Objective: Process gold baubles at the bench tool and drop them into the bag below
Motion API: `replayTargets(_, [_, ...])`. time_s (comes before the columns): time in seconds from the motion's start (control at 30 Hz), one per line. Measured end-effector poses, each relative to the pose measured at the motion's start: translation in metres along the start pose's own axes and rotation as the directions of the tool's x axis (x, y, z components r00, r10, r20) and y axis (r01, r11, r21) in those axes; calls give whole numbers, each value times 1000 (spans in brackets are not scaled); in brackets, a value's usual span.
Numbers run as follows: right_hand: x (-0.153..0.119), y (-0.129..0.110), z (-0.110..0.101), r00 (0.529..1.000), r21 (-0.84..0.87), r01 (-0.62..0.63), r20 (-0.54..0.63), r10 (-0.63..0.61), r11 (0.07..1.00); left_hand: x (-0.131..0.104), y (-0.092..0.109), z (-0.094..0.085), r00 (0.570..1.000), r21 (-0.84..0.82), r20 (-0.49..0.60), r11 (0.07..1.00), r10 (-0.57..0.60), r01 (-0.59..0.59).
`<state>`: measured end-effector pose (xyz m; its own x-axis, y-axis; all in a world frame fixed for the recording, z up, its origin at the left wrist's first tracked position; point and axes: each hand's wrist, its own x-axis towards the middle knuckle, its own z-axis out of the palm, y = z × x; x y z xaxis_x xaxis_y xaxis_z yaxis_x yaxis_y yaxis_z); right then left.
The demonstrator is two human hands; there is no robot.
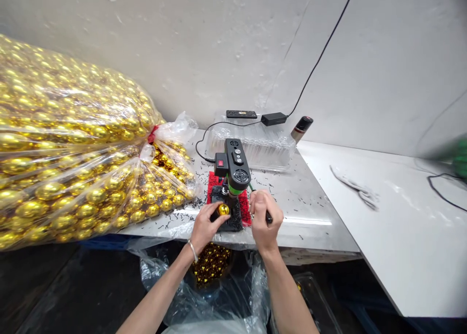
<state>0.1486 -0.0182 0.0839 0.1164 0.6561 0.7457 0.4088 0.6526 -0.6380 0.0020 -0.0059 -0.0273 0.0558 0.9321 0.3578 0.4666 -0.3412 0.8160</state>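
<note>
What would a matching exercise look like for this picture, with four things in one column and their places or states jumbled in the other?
Column one:
1. Single gold ball
2. Black handle
3. Red mat
4. Big clear bag

Column two:
A. Gripped in the right hand
B. Gathered with a red tie
C. Held in the left hand
D. Beneath the black machine

Right pairs: 1-C, 2-A, 3-D, 4-B.
</note>
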Motion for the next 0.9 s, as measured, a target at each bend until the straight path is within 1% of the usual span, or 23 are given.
replayTargets(0.03, [1, -2, -1, 1000, -1, 5, 4, -5, 1000, -13, 3, -5, 1000, 4, 19, 1000, 14, -14])
replayTargets(0.1, [-2, 0, 0, 999, -3, 32, -4, -32, 999, -46, 5, -12, 990, 23, 121, 997, 75, -78])
replayTargets(0.17, [-9, 4, 2, 999, -4, 45, -25, -45, 999, -79, 3, -13, 973, 53, 197, 990, 120, -133])
replayTargets(0.2, [-12, 7, 3, 998, -3, 46, -37, -47, 999, -93, 1, -12, 968, 78, 212, 985, 135, -154])
replayTargets(0.27, [-17, 12, 5, 998, 6, 47, -52, -46, 999, -110, -3, -8, 966, 141, 214, 973, 148, -181])
replayTargets(0.3, [-18, 13, 6, 997, 13, 51, -59, -50, 999, -112, -4, -7, 967, 168, 205, 968, 150, -185])
replayTargets(0.33, [-19, 15, 6, 997, 19, 56, -61, -55, 998, -108, -5, -8, 970, 186, 189, 965, 151, -187])
replayTargets(0.4, [-19, 16, 7, 996, 28, 66, -66, -64, 997, -87, -4, -18, 977, 211, 128, 958, 169, -194])
replayTargets(0.47, [-19, 16, 7, 995, 31, 66, -73, -63, 997, -51, -1, -38, 982, 284, 29, 940, 187, -188])
replayTargets(0.5, [-19, 16, 7, 995, 30, 63, -78, -60, 998, -29, 0, -49, 984, 376, -44, 916, 171, -142])
replayTargets(0.53, [-20, 16, 7, 995, 27, 62, -82, -60, 998, -7, 0, -62, 986, 473, -92, 878, 137, -77])
replayTargets(0.6, [-20, 16, 7, 994, 18, 66, -87, -64, 998, 37, -2, -84, 989, 609, -130, 793, 76, 18])
replayTargets(0.63, [-20, 17, 7, 994, 12, 72, -85, -70, 997, 57, -4, -93, 989, 644, -138, 763, 53, 49])
replayTargets(0.67, [-21, 17, 7, 994, 5, 78, -82, -78, 997, 74, -7, -99, 990, 651, -142, 754, 14, 83])
replayTargets(0.7, [-21, 17, 7, 993, 0, 85, -78, -85, 996, 89, -11, -104, 993, 633, -111, 768, -33, 96])
replayTargets(0.77, [-21, 18, 7, 993, -8, 92, -73, -92, 996, 110, -21, -105, 993, 576, -41, 809, -112, 116])
replayTargets(0.83, [-22, 19, 7, 993, -12, 88, -74, -88, 996, 121, -30, -98, 990, 513, 12, 850, -143, 117])
replayTargets(0.9, [-23, 20, 7, 994, -15, 80, -74, -81, 997, 124, -39, -88, 992, 440, 14, 891, -128, 108])
